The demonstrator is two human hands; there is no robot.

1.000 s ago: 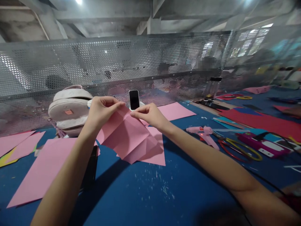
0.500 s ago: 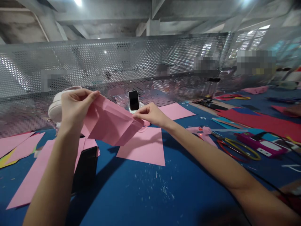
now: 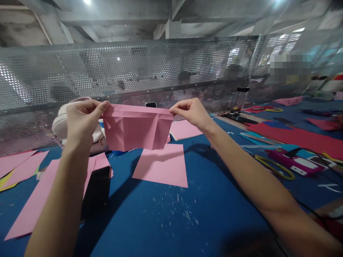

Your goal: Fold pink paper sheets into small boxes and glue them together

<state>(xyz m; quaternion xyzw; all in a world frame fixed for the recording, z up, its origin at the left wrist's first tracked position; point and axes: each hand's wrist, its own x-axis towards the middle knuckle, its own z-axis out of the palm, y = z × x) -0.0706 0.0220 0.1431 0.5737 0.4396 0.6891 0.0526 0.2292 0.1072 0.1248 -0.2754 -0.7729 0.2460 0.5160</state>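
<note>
A creased sheet of pink paper (image 3: pixel 138 130) hangs in the air between my hands, with a narrow folded strip along its top edge. My left hand (image 3: pixel 83 116) pinches its upper left corner between thumb and fingers. At the upper right corner, my right hand (image 3: pixel 190 112) pinches it too, arm stretched out. Below it on the blue table lies a flat pink sheet (image 3: pixel 163 167), partly in shadow. The held paper covers most of a small upright device (image 3: pixel 150 105) behind it.
A black phone (image 3: pixel 96 189) lies on pink sheets at the left, with a white bag (image 3: pixel 63 123) behind. To the right are a purple power strip (image 3: pixel 297 162), yellow-handled scissors (image 3: pixel 276 169) and red paper (image 3: pixel 300 139). A perforated metal screen (image 3: pixel 160 71) runs across the back.
My right hand has risen and moved right, bringing the pink paper from a slant to nearly level and pulling its top edge straight. My left hand has barely moved.
</note>
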